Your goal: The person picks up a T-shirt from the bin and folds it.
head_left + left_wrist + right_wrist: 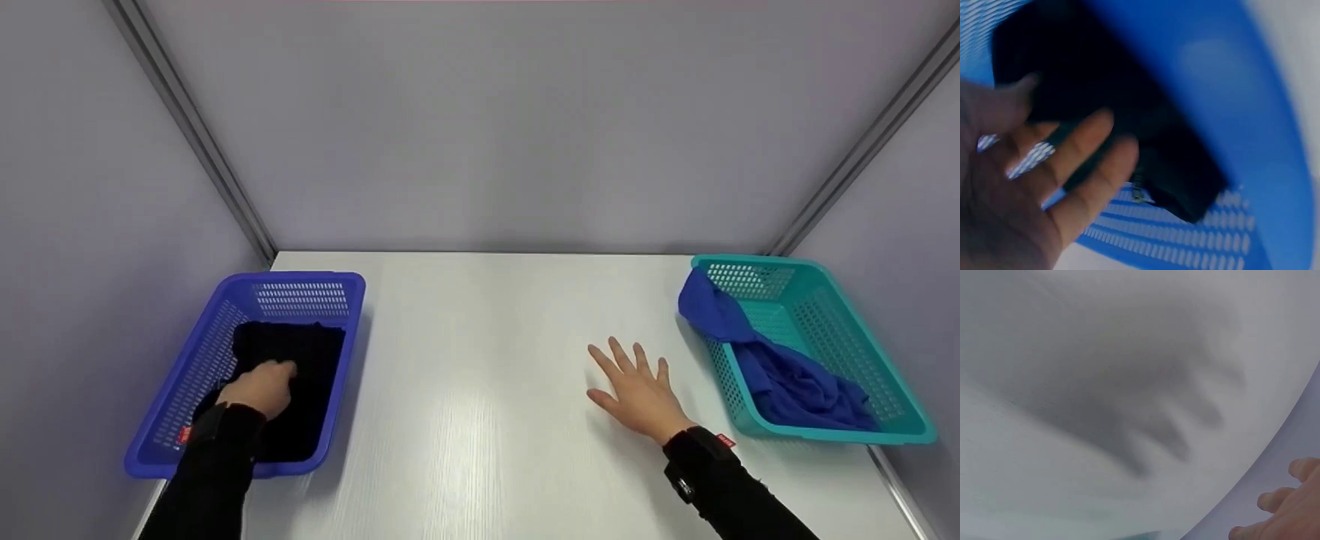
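Note:
My left hand (pixel 259 388) is inside the blue basket (pixel 352 315), over a black garment (pixel 311 420). The left wrist view shows its thumb and fingers (pixel 1092 194) apart and loosely bent, with no cloth pinched between them. A small metallic strip like a zip (pixel 1138 188) shows on the dark cloth (pixel 1095 73). My right hand (pixel 637 397) hovers above the white table (pixel 465 390) with its fingers spread, holding nothing. In the right wrist view only some fingertips of this hand (pixel 1289 512) show, and its shadow falls on the tabletop.
A teal basket (pixel 862 322) stands at the right, with a blue cloth (pixel 802 379) lying in it and hanging over its left rim. Grey panels (pixel 510 127) enclose the table at the back and both sides.

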The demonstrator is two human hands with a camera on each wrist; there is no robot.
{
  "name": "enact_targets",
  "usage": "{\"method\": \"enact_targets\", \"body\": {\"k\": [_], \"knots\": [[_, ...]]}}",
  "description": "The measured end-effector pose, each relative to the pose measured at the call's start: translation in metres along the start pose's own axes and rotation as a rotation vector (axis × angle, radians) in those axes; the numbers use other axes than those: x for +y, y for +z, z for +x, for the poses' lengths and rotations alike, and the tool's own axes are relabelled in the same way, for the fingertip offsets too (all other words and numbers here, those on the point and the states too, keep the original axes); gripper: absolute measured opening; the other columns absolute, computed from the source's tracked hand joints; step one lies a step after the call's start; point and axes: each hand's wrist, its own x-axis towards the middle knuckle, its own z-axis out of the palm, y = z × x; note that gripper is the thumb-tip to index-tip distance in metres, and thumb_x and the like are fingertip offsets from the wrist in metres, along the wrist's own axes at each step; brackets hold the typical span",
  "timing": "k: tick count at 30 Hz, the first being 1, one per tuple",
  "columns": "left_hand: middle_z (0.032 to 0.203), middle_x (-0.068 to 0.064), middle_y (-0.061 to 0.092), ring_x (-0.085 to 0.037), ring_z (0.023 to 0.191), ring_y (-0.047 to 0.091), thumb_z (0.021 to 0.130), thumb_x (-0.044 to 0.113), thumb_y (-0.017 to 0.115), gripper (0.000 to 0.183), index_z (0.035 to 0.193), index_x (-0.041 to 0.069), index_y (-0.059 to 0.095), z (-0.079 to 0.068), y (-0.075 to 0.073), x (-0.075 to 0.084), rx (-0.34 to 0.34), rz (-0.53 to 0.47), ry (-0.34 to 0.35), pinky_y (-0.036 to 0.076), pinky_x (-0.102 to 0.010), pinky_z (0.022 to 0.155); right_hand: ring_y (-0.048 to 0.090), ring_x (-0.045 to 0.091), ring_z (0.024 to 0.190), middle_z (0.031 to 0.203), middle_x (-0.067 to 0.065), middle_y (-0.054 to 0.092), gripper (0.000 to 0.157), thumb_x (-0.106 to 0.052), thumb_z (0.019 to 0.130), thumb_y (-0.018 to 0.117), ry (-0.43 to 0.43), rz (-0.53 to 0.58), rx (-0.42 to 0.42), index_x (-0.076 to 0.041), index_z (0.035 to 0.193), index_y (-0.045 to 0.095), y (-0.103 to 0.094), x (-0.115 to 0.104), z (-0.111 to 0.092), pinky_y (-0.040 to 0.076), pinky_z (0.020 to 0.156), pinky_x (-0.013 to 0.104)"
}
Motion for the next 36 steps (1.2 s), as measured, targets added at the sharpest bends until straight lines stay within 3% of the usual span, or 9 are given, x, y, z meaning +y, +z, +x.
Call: {"method": "enact_targets", "body": {"k": [4, 8, 12, 17, 22, 28, 32, 34, 36], "knots": [[0.123, -0.045, 0.056, -0.062, 0.111, 0.056, 0.108, 0.010, 0.038, 0.031, 0.131, -0.010, 0.042, 0.010, -0.039, 0.017, 0.221, -0.237, -0.093, 0.045, -0.071, 0.088, 0.023, 0.057, 0.148, 0.167, 0.021, 0.027, 0.074, -0.046, 0.101, 0.064, -0.013, 0.015, -0.002, -0.019, 0.163, 0.033, 0.000, -0.005, 0.000, 0.013, 0.110, 0.082], [0.138, -0.040, 0.049, -0.053, 0.126, 0.050, 0.112, 0.022, 0.029, 0.040, 0.138, -0.008, 0.036, 0.010, -0.083, 0.054, 0.453, -0.559, -0.101, 0.040, -0.062, 0.101, 0.023, 0.056, 0.149, 0.167, 0.020, 0.026, 0.075, -0.047, 0.101, 0.064, -0.034, 0.063, 0.006, -0.020, 0.163, 0.033, -0.002, -0.016, 0.001, 0.016, 0.111, 0.080], [0.121, -0.017, 0.055, -0.028, 0.105, 0.053, 0.113, 0.029, 0.032, 0.033, 0.130, 0.002, 0.040, -0.001, -0.120, 0.108, 0.613, -0.875, 0.062, 0.044, -0.040, 0.088, 0.021, 0.054, 0.150, 0.169, 0.018, 0.023, 0.075, -0.048, 0.102, 0.061, -0.067, 0.154, -0.008, -0.021, 0.164, 0.030, -0.004, -0.033, 0.003, 0.016, 0.114, 0.077], [0.103, -0.012, 0.063, -0.022, 0.087, 0.060, 0.112, 0.017, 0.041, 0.012, 0.115, 0.006, 0.044, -0.012, -0.147, 0.182, 0.734, -1.282, 0.388, 0.052, -0.033, 0.073, 0.017, 0.043, 0.155, 0.171, 0.014, 0.016, 0.079, -0.047, 0.103, 0.061, -0.131, 0.413, -0.084, -0.022, 0.166, 0.022, -0.007, -0.061, 0.008, 0.017, 0.120, 0.067], [0.097, -0.009, 0.063, -0.020, 0.080, 0.061, 0.111, 0.011, 0.040, 0.007, 0.114, 0.005, 0.043, -0.017, -0.142, 0.243, 0.594, -1.488, 0.589, 0.053, -0.032, 0.066, 0.016, 0.032, 0.157, 0.173, 0.004, 0.009, 0.087, -0.034, 0.104, 0.065, -0.207, 0.859, -0.238, -0.035, 0.167, 0.005, -0.014, -0.092, 0.009, 0.019, 0.122, 0.060], [0.100, -0.011, 0.064, -0.021, 0.077, 0.063, 0.112, 0.013, 0.039, 0.009, 0.117, 0.008, 0.044, -0.019, -0.111, 0.290, 0.269, -1.651, 0.572, 0.055, -0.034, 0.062, 0.015, 0.034, 0.157, 0.174, 0.005, 0.000, 0.101, -0.027, 0.103, 0.066, -0.275, 1.341, -0.328, -0.044, 0.162, -0.015, -0.026, -0.119, 0.014, 0.020, 0.123, 0.056], [0.107, -0.012, 0.064, -0.023, 0.083, 0.065, 0.112, 0.015, 0.040, 0.009, 0.118, 0.008, 0.044, -0.017, -0.089, 0.303, 0.079, -1.639, 0.539, 0.057, -0.037, 0.069, 0.028, 0.038, 0.152, 0.172, 0.014, 0.005, 0.108, -0.030, 0.102, 0.068, -0.258, 1.627, -0.197, -0.043, 0.160, -0.023, -0.039, -0.128, 0.017, 0.028, 0.120, 0.056], [0.108, -0.011, 0.064, -0.022, 0.087, 0.066, 0.112, 0.015, 0.042, 0.009, 0.118, 0.009, 0.044, -0.015, -0.079, 0.303, 0.038, -1.602, 0.521, 0.057, -0.037, 0.072, 0.044, 0.036, 0.143, 0.166, 0.017, 0.024, 0.096, -0.030, 0.102, 0.068, -0.204, 1.727, -0.062, -0.036, 0.163, -0.005, -0.048, -0.129, 0.017, 0.035, 0.116, 0.054], [0.108, -0.010, 0.064, -0.022, 0.088, 0.066, 0.111, 0.015, 0.043, 0.009, 0.117, 0.008, 0.045, -0.012, -0.071, 0.301, 0.044, -1.551, 0.495, 0.057, -0.037, 0.073, 0.057, 0.028, 0.126, 0.150, 0.013, 0.047, 0.069, -0.030, 0.102, 0.068, -0.136, 1.767, 0.098, -0.025, 0.156, 0.025, -0.058, -0.130, 0.017, 0.041, 0.111, 0.050]]}}
